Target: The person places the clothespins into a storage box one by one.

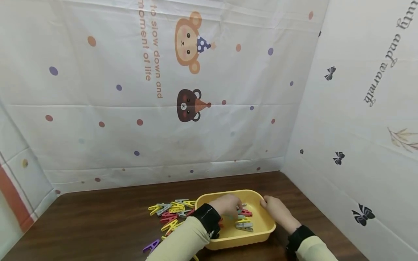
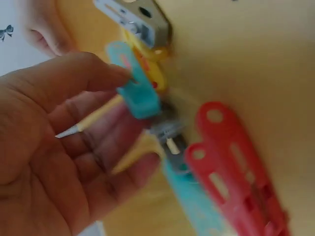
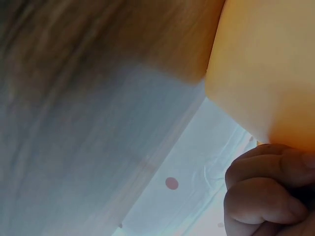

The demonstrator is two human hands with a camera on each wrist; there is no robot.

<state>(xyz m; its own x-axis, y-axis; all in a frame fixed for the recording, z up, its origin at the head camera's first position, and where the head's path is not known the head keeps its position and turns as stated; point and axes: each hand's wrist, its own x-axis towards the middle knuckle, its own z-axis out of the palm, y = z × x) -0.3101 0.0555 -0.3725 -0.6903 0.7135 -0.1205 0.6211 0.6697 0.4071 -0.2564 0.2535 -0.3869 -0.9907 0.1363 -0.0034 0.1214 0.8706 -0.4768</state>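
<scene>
My left hand [image 1: 228, 206] reaches down inside a yellow plastic basket [image 1: 235, 240]. In the left wrist view, its thumb lies on one end of a teal clothespin [image 2: 140, 96], with the fingers behind it; blur softens the contact. Beside that clothespin are a red clothespin [image 2: 231, 162], a grey clothespin [image 2: 140, 22] and a yellow one [image 2: 156, 73]. My right hand [image 1: 277, 210] grips the basket's right rim. The right wrist view shows its curled fingers [image 3: 261, 196] against the yellow wall, the thumb mostly hidden.
Left of the basket, several loose clothespins [image 1: 176, 207] in yellow, red and grey lie on the dark wooden table [image 1: 107, 221]. A purple clothespin [image 1: 151, 246] is nearer the front, by the left sleeve. Printed white sheets [image 1: 156, 137] hang behind and at the right.
</scene>
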